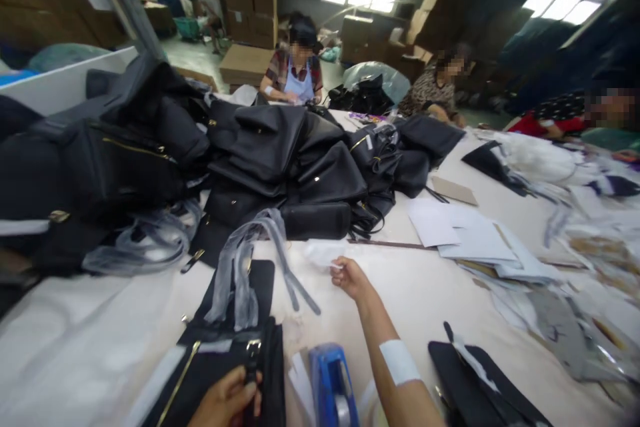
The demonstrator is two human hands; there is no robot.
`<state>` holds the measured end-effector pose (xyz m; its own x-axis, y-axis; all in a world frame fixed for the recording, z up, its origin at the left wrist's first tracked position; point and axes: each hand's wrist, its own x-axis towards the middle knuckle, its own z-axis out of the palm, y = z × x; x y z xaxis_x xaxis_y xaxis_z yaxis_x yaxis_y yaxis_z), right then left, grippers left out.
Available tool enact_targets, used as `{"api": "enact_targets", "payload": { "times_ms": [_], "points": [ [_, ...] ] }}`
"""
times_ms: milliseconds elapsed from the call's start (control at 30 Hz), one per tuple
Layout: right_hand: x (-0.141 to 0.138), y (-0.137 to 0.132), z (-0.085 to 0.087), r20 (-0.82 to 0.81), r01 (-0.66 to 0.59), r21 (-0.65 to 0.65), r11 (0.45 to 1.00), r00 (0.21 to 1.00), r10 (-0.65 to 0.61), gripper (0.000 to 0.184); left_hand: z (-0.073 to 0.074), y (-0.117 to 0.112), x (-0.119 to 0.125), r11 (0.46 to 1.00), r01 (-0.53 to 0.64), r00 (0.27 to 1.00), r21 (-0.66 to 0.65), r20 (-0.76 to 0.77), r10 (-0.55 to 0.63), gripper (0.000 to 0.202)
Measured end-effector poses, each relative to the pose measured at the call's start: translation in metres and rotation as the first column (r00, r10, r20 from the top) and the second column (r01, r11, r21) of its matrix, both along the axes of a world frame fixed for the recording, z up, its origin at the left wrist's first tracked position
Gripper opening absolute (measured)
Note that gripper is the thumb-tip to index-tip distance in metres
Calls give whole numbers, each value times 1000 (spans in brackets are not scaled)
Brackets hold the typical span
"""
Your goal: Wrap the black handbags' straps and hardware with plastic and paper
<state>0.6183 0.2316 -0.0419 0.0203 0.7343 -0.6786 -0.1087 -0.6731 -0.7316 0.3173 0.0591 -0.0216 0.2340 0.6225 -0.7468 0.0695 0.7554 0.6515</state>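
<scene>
Toward the near edge of the table (415,293), my view cuts off the black bag (217,361), the blue tape dispenser (322,377) and the left hand (227,401); the white slip (318,252) in the right hand (351,277) blurs past reading

Wearer's own body, head view. Right hand (350,278): bare, fingers ungloved. Right forearm (376,323): bare from the wrist up, carrying one white patch (400,361) well back from the wrist. Patch is four-sided, roughly rectangular, with straight edges and fairly crisp corners; it lies flat and follows the arm's curve. Face looks plain; material, paper or cloth, cannot be told. Left hand (227,401): bare, ungloved, cut off by the lower picture edge.
</scene>
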Motion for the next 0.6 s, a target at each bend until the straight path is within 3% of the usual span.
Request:
{"api": "enact_targets", "payload": {
  "times_ms": [67, 167, 267, 333, 467, 600],
  "points": [
    [-15, -22, 14, 34, -46, 55, 997, 998, 44, 17, 5, -6, -6, 997, -82, 991, -4, 109, 82, 47],
    [-42, -69, 39, 111, -128, 175, 976, 988, 109, 25, 13, -8, -15, 987, -158, 974, -34, 156, 162, 39],
    [-71, -123, 57, 367, -298, 339, 892, 915, 166, 25, 18, -11, -18, 982, -187, 971, -6, 150, 186, 39],
    [-89, -152, 57, 490, -368, 366, 855, 857, 159, 26, 20, -12, -17, 984, -175, 973, 34, 159, 168, 37],
    [-112, -193, 41, 579, -311, 344, 886, 813, 60, 37, 27, -11, -15, 979, -175, 963, 105, 226, 148, 32],
    [-126, -217, 24, 546, -296, 322, 899, 834, 80, 38, 35, -10, -12, 971, -207, 942, 123, 293, 164, 30]
  ]
}}
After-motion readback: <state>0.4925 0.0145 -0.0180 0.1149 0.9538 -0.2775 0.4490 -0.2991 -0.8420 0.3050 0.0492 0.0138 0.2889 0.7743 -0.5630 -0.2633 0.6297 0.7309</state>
